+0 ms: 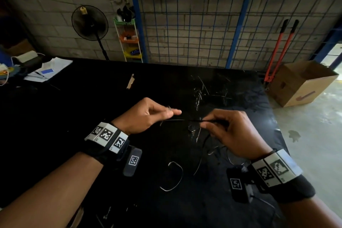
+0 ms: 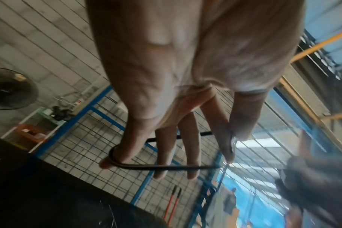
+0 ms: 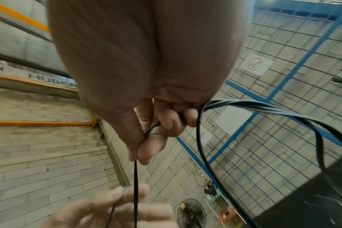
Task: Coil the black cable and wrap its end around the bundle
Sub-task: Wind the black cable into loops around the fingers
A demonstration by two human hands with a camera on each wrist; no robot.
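Note:
A thin black cable point(image 1: 177, 120) stretches taut between my two hands above the black table point(image 1: 92, 107). My left hand point(image 1: 172, 114) pinches the cable between thumb and forefinger. In the left wrist view the cable point(image 2: 166, 167) also hooks round the little finger and crosses the other fingers. My right hand point(image 1: 203, 123) pinches the strand point(image 3: 135, 185) at thumb and forefinger. Its curled fingers grip several coiled loops point(image 3: 254, 104) that hang to the right. More loose loops point(image 1: 175, 176) lie on the table below the hands.
A scrap strip point(image 1: 130, 81) lies farther back on the table, and papers point(image 1: 50, 69) sit at its far left. The table's right edge drops to the floor, where a cardboard box point(image 1: 299, 83) and red bolt cutters point(image 1: 279, 48) stand. Behind are a blue mesh fence point(image 1: 185, 24) and a fan point(image 1: 89, 22).

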